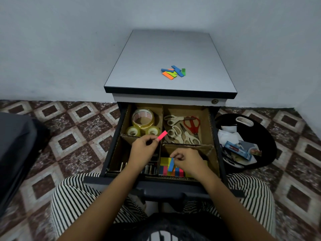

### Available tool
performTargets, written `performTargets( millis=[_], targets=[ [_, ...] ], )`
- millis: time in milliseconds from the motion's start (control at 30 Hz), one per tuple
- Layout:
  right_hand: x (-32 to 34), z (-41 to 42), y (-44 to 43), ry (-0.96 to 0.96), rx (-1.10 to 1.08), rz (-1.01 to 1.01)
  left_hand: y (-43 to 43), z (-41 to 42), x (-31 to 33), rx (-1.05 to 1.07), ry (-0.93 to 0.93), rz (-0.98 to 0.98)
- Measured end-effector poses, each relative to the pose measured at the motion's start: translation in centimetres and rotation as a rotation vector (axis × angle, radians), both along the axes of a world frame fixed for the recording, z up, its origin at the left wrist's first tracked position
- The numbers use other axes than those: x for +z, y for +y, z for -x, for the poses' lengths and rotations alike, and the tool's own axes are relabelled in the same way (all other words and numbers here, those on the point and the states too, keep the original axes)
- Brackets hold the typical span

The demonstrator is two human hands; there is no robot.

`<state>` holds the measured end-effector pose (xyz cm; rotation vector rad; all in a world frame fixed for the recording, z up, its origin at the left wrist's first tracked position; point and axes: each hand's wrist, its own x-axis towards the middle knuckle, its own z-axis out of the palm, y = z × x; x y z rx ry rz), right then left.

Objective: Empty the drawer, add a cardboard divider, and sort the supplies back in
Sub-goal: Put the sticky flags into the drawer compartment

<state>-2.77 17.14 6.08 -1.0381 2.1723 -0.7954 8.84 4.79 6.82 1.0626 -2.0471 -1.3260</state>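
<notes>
The open drawer (220,141) holds a cardboard divider (161,119) that splits it into compartments. Tape rolls (142,119) fill the far left one, several scissors (182,131) the far right. My left hand (144,150) pinches a pink sticky strip (162,136) above the divider's middle. Over the near right compartment my right hand (186,160) pinches a blue sticky strip (171,164), above coloured sticky pads (169,169). Dark metal items (149,168), possibly clips, lie in the near left compartment, partly hidden by my left arm.
Loose coloured sticky strips (174,72) lie on the cabinet top (170,54). A black bin (246,141) with papers and packaging stands on the floor to the right of the drawer. A dark object (15,153) sits at the left. My striped knees flank the drawer front.
</notes>
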Motion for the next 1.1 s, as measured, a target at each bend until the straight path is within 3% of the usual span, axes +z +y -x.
performTargets(
  millis=[433, 1100],
  targets=[
    [-0.4, 0.2, -0.8, 0.033, 0.142, -0.189, -0.1, 0.1, -0.2, 0.013, -0.006, 0.004],
    [-1.0, 0.1, -0.8, 0.171, 0.176, -0.164, -0.3, 0.2, -0.5, 0.01, -0.034, -0.003]
  ],
)
